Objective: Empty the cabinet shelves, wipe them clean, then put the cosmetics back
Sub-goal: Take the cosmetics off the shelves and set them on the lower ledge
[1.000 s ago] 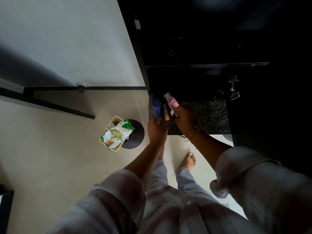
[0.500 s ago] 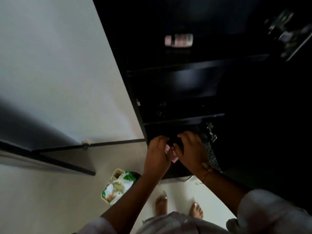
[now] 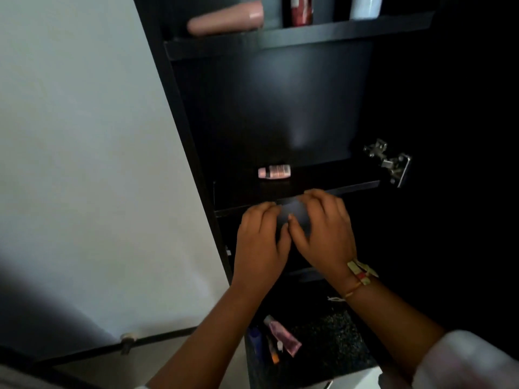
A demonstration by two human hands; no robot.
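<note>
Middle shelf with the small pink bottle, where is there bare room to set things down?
Middle shelf is bare from the small pink bottle right to the hinge; a shorter patch lies left of it. The upper shelf is crowded: pink tube, red bottle, white bottle.

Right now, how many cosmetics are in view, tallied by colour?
Pink: 3 (large bottle, top shelf; small bottle, middle shelf; tube, counter)
Red: 1 (red bottle, top shelf)
White: 1 (white bottle, top shelf)
Blue: 1 (blue item, counter)
Orange: 1 (orange item, counter)
Total: 7; a tiny white speck beside the orange item is too small to count.
</note>
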